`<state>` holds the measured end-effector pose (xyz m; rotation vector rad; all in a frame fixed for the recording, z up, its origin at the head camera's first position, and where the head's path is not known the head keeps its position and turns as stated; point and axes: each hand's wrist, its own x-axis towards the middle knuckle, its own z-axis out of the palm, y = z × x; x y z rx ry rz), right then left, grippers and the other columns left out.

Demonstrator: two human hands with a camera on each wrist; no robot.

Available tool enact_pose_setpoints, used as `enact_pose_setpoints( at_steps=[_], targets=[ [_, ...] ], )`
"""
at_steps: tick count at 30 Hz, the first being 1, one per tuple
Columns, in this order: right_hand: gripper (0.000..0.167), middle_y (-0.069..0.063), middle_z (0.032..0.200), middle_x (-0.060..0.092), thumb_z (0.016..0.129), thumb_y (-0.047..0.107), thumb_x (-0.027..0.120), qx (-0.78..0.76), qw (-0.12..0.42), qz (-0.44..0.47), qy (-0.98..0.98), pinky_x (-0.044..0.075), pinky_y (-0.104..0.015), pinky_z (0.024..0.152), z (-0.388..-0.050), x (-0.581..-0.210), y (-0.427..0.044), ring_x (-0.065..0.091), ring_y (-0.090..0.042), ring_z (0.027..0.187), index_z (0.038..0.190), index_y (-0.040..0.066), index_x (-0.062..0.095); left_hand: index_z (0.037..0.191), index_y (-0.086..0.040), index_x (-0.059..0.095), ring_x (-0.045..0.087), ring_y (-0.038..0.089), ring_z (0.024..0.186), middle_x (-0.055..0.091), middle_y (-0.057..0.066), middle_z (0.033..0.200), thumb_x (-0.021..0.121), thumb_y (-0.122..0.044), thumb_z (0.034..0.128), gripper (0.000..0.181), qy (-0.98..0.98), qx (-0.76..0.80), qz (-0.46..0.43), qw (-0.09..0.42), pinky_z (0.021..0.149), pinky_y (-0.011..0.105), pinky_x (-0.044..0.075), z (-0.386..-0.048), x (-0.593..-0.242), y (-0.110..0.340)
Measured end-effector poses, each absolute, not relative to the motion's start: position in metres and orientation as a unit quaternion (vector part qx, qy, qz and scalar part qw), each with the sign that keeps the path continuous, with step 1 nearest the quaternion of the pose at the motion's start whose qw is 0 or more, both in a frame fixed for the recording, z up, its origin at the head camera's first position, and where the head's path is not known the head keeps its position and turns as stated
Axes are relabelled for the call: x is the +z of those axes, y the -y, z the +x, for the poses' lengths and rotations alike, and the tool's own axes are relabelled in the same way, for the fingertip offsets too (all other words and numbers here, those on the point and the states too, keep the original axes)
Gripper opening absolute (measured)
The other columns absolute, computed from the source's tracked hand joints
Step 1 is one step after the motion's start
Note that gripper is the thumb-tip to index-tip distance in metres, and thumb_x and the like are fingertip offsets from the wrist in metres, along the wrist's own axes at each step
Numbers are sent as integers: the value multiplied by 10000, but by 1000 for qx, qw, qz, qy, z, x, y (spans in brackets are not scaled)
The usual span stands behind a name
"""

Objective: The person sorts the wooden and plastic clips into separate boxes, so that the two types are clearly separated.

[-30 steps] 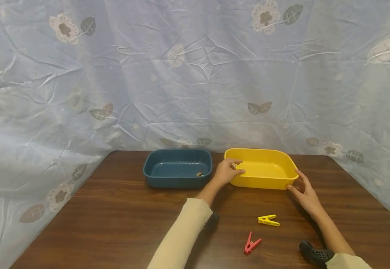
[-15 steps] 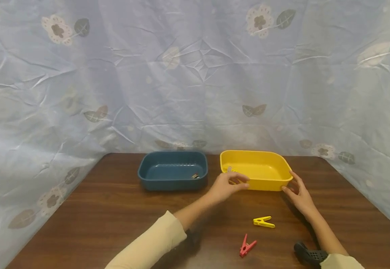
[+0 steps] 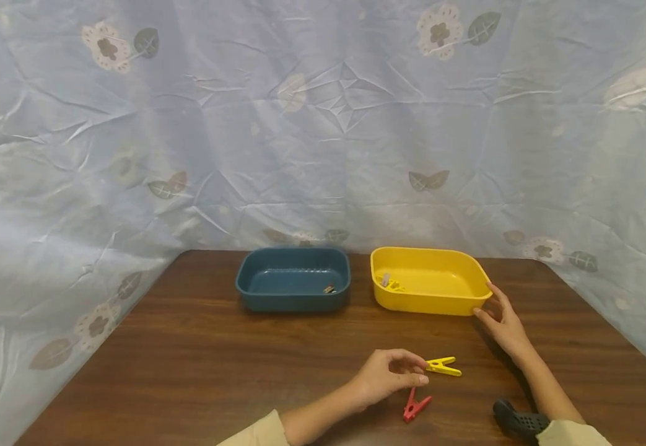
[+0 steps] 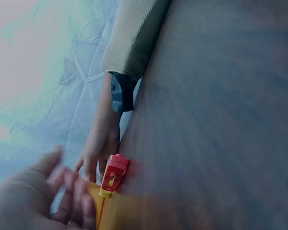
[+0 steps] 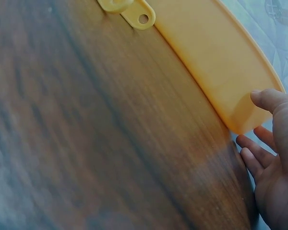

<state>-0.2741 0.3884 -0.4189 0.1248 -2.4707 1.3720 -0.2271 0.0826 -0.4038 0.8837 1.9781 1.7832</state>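
Note:
My left hand [image 3: 384, 379] is low over the table, fingers and thumb loosely bent and apart. Its fingertips are beside the near end of a yellow clothespin [image 3: 449, 370]; whether they touch is unclear. Just below the thumb lies a red clothespin [image 3: 412, 410], also showing in the left wrist view as a red clip [image 4: 116, 167]. My right hand [image 3: 506, 325] holds the right corner of a yellow tray [image 3: 428, 305], thumb on the front wall [image 5: 230, 72] and fingers round the side. Inside that tray's left end are yellow clothespins [image 3: 394, 286] and a greyish piece.
A blue tray [image 3: 295, 303] stands left of the yellow one, with a small item [image 3: 329, 289] in its right corner. A patterned cloth [image 3: 323, 124] hangs behind the brown table [image 3: 189, 371]. A black strapped device [image 3: 518, 421] sits at my right wrist.
My left hand has pulled out of the yellow tray's left end and come down and nearer, to the loose clothespins. My right hand stays at the tray's corner.

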Motion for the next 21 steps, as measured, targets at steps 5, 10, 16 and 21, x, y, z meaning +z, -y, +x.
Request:
enact_pose_setpoints(
  at_steps=[5, 10, 16, 21],
  targets=[
    [702, -381, 1361, 203, 946, 192, 533, 477, 159, 44, 863, 437, -248, 769, -272, -421, -390, 315, -556, 1155, 1469, 86, 76, 1008, -92, 669, 524, -17, 657, 581, -113, 814, 745, -205, 784, 262, -753, 535, 368, 107, 557, 168, 440, -229, -414, -81],
    [706, -374, 1374, 185, 947, 186, 530, 479, 158, 52, 862, 364, -561, 884, -273, -422, -389, 285, -552, 1178, 1470, 81, 67, 1006, -147, 632, 472, -22, 630, 524, -166, 804, 790, -290, 727, 351, -797, 457, 382, 106, 548, 158, 417, -228, -416, -80],
    [696, -399, 1340, 220, 952, 177, 521, 487, 158, 55, 857, 449, -230, 792, -274, -422, -388, 333, -568, 1136, 1468, 77, 65, 1002, -171, 633, 428, -47, 655, 525, -200, 808, 815, -291, 693, 378, -818, 388, 415, 89, 583, 126, 382, -229, -416, -80],
    [689, -400, 1331, 230, 953, 165, 517, 501, 161, 62, 848, 364, -56, 705, -274, -421, -387, 353, -555, 1128, 1464, 61, 67, 996, -135, 672, 466, -76, 648, 610, -183, 832, 776, -193, 747, 277, -802, 383, 446, 102, 595, 109, 399, -231, -415, -79]
  ],
)
